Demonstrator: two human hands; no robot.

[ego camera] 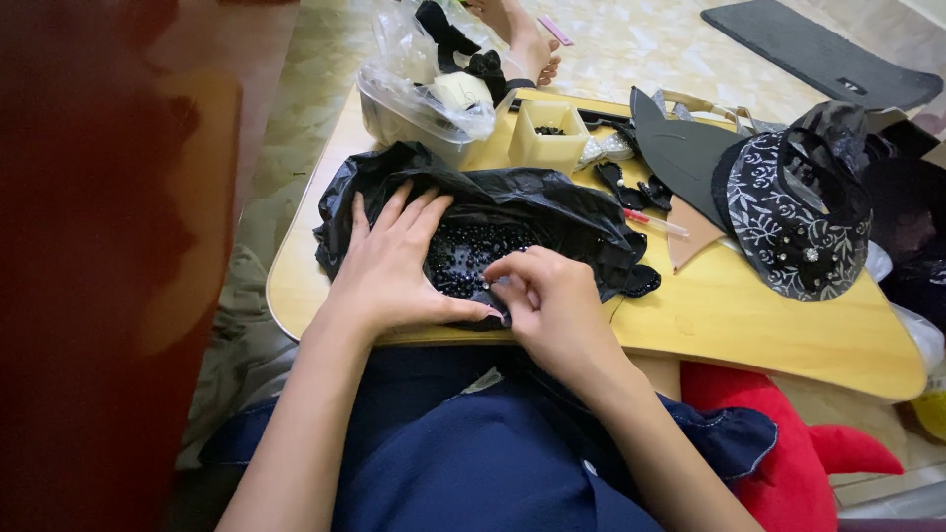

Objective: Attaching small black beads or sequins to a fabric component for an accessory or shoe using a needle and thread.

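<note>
I see my right hand pinching a small bead beside the black beads; my left hand lies flat, open, on their black bag.

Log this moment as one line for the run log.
left hand: flat on black plastic bag | right hand: pinching a small bead over black beads | surface: wooden table
</note>
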